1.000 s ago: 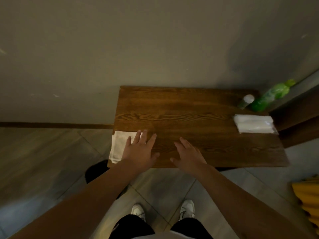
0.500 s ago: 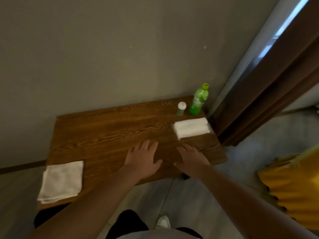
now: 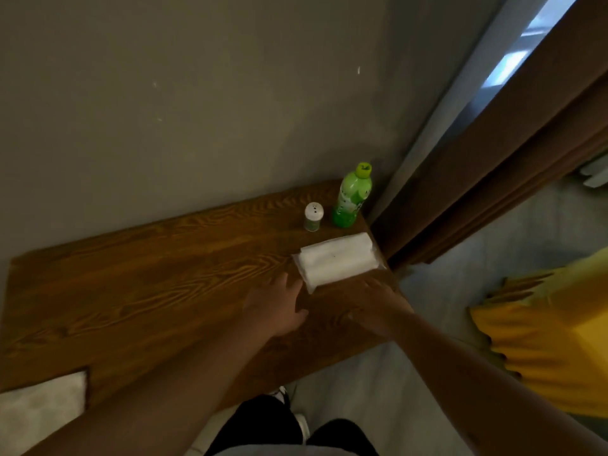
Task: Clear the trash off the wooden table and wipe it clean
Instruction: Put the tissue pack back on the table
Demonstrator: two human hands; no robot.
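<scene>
Two hands: both reached over the wooden table point(image 3: 138, 291) towards the white tissue pack point(image 3: 339, 260), neither holding anything
Left hand point(image 3: 278, 307): palm down, fingers straight and a little spread, fingertips just short of the pack's near left corner; contact with the pack could not be told
Right hand point(image 3: 378, 306): palm down, fingers loosely extended, just in front of the pack's near long edge, blurred, so touching or apart could not be told
Tissue pack: lay flat near the table's right end, beyond both hands, between them and the two containers
Green bottle point(image 3: 352, 200): stood upright behind the pack, at the table's far right corner by the wall point(image 3: 197, 93)
White shaker point(image 3: 313, 216): small, with a holed cap, upright just left of the bottle, behind the pack
Folded cloth point(image 3: 39, 409): pale, lay well apart from the pack, at the table's near left corner, partly cut off by the picture's edge
Brown curtain point(image 3: 493, 143): hung right of the pack, past the table's end
Yellow object point(image 3: 559, 340): on the floor right of the pack, kind unclear
</scene>
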